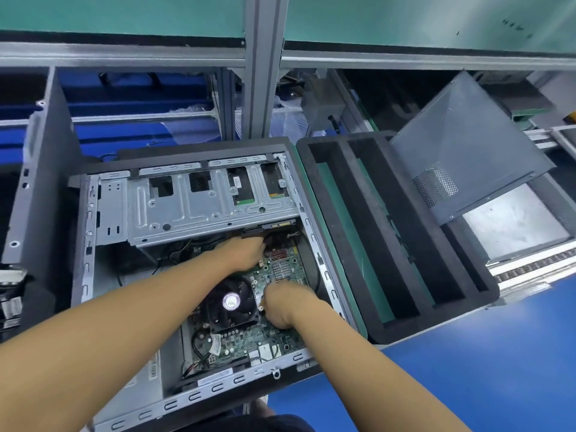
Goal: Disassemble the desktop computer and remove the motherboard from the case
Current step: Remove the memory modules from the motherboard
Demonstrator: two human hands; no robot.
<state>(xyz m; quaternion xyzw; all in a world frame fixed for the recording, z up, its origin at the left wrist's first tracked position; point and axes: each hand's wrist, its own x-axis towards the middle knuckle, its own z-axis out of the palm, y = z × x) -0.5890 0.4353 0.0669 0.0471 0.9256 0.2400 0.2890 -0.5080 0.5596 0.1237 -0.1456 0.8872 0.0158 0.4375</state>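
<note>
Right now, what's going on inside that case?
A person has both hands inside the open case. The left hand reaches to the cables under the drive cage; the right hand is on the motherboard beside the CPU fan. The board is not yet out. What the fingers hold is hidden.

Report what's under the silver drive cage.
Black cables and the far edge of the green motherboard, where the left hand reaches. Deeper parts are covered by the silver drive cage.

Case (199, 394) is lying on its side, side panel off, insides showing. Green motherboard (240, 338) still sits inside, black cooler fan (229, 302) on top.
</note>
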